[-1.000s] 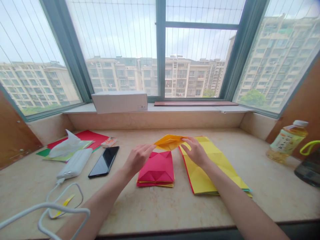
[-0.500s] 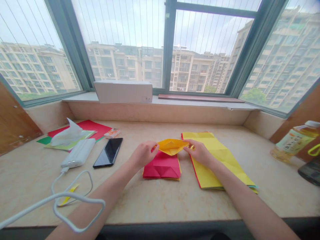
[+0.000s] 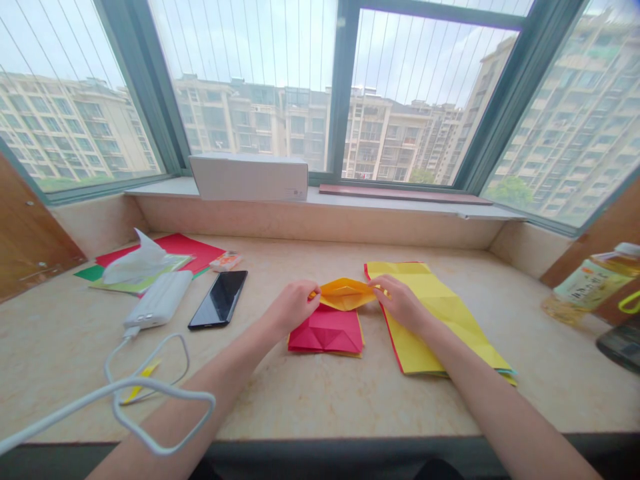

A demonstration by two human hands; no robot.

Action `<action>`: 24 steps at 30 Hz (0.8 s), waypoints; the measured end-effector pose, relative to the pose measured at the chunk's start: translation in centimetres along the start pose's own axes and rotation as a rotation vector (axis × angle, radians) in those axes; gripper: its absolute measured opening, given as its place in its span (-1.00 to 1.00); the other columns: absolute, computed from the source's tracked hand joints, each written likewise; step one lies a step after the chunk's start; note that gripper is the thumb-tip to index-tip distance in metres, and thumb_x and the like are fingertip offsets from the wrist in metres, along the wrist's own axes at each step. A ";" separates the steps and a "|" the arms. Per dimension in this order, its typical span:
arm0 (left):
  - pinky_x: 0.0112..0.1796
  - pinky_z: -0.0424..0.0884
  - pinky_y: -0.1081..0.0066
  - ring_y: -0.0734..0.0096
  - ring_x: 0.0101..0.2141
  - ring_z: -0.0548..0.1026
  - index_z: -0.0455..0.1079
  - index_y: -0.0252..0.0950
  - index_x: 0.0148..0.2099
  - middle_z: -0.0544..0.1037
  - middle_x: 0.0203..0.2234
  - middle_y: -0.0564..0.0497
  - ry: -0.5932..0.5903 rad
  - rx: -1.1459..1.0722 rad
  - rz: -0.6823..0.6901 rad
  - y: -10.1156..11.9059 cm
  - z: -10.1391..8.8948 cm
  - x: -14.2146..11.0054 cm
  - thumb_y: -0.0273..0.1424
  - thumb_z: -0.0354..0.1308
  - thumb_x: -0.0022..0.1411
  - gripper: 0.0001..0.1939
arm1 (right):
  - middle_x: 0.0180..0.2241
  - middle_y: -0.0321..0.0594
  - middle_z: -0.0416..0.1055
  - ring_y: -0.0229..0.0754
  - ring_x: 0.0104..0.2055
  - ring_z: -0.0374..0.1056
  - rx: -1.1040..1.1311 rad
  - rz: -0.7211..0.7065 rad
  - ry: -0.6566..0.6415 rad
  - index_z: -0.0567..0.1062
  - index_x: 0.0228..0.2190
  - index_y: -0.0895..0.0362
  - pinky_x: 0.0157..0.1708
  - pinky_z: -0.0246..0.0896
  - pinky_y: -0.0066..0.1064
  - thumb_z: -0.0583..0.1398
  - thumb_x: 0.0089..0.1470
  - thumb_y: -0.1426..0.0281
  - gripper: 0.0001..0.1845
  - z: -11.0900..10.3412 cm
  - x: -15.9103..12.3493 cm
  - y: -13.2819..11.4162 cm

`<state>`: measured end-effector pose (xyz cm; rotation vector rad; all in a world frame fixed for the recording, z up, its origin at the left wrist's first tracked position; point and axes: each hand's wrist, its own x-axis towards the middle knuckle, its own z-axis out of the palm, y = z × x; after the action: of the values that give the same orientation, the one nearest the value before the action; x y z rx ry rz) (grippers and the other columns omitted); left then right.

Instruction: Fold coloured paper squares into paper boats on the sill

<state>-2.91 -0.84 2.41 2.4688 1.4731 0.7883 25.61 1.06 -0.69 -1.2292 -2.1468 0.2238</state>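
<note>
Both hands hold a folded orange-yellow paper piece (image 3: 346,293) by its opposite ends, its middle spread apart like a pocket. My left hand (image 3: 299,305) is closed on the left end, fingers curled. My right hand (image 3: 399,301) pinches the right end between thumb and fingers. Just below and partly under it lies a folded red paper piece (image 3: 327,330), with orange paper edges showing beneath. A stack of creased yellow paper sheets (image 3: 440,313), with red and green edges, lies under and beside my right hand and forearm.
A black phone (image 3: 219,300) and a white power bank (image 3: 159,299) with a looping cable (image 3: 165,393) lie left. Behind them are tissues (image 3: 135,261) and red paper (image 3: 193,249). A drink bottle (image 3: 590,280) stands far right; a white box (image 3: 250,179) is on the sill.
The orange-yellow paper stays between both hands, shifted slightly right in view, and its left end is gripped with more curled fingers. The whole view has moved slightly.
</note>
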 end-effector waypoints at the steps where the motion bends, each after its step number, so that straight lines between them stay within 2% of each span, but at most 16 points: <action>1: -0.21 0.40 0.43 0.33 -0.32 0.55 0.51 -0.32 -0.30 0.63 -0.36 -0.05 0.004 -0.004 0.002 0.0 0.1 0.0 -0.54 0.11 0.20 -0.85 | -0.06 -0.17 0.49 -0.11 -0.04 0.43 -0.019 -0.007 -0.007 0.54 -0.11 0.03 0.02 0.29 -0.27 0.04 0.25 0.38 -0.69 -0.1 0.0 -0.1; 8: -0.17 0.42 0.40 0.32 -0.27 0.56 0.50 -0.31 -0.26 0.62 -0.32 -0.05 0.053 -0.017 0.033 -0.1 0.4 0.0 -0.54 0.10 0.23 -0.86 | -0.13 -0.16 0.49 -0.11 -0.10 0.44 -0.213 -0.022 -0.050 0.55 -0.04 0.00 -0.05 0.31 -0.32 0.04 0.28 0.38 -0.66 -0.4 -0.1 -0.8; 14: -0.15 0.42 0.38 0.30 -0.26 0.57 0.50 -0.32 -0.24 0.63 -0.30 -0.07 0.067 -0.024 0.059 -0.2 0.7 0.0 -0.53 0.09 0.24 -0.85 | -0.19 -0.15 0.53 -0.11 -0.14 0.44 -0.310 0.076 -0.082 0.58 -0.22 0.08 -0.12 0.28 -0.37 0.09 0.27 0.43 -0.75 -0.1 0.1 -1.6; 16: -0.16 0.42 0.38 0.29 -0.26 0.57 0.51 -0.33 -0.24 0.63 -0.30 -0.08 0.072 -0.029 0.059 -0.3 0.7 0.0 -0.53 0.08 0.24 -0.84 | -0.24 -0.15 0.54 -0.11 -0.17 0.45 -0.333 0.081 -0.057 0.56 -0.29 0.09 -0.16 0.27 -0.37 0.09 0.26 0.45 -0.77 0.0 0.2 -1.7; 19: -0.15 0.42 0.37 0.27 -0.24 0.58 0.52 -0.34 -0.22 0.63 -0.28 -0.11 0.099 -0.046 0.041 -0.5 0.8 0.1 -0.50 0.07 0.25 -0.82 | -0.28 -0.14 0.54 -0.09 -0.19 0.45 -0.350 -0.020 0.037 0.51 -0.33 0.11 -0.17 0.24 -0.35 0.09 0.26 0.49 -0.80 0.1 0.1 -1.4; 21: -0.14 0.42 0.36 0.24 -0.22 0.58 0.53 -0.34 -0.19 0.64 -0.26 -0.13 0.122 -0.061 0.017 -0.7 0.9 0.1 -0.48 0.06 0.25 -0.80 | -0.31 -0.14 0.55 -0.08 -0.24 0.46 -0.358 -0.080 0.105 0.48 -0.32 0.12 -0.20 0.24 -0.34 0.07 0.27 0.49 -0.82 0.1 -0.1 -1.1; 24: -0.15 0.41 0.36 0.23 -0.23 0.58 0.53 -0.33 -0.18 0.64 -0.26 -0.13 0.139 -0.068 -0.009 -1.0 1.1 0.2 -0.45 0.06 0.25 -0.78 | -0.43 -0.17 0.53 -0.08 -0.39 0.46 -0.348 -0.075 0.185 0.43 -0.25 0.12 -0.36 0.22 -0.35 0.03 0.30 0.44 -0.82 0.3 -0.3 -0.8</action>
<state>-3.04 -0.08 1.16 2.3989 1.4744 1.0087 25.02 0.46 -0.68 -1.2974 -2.1200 -0.2974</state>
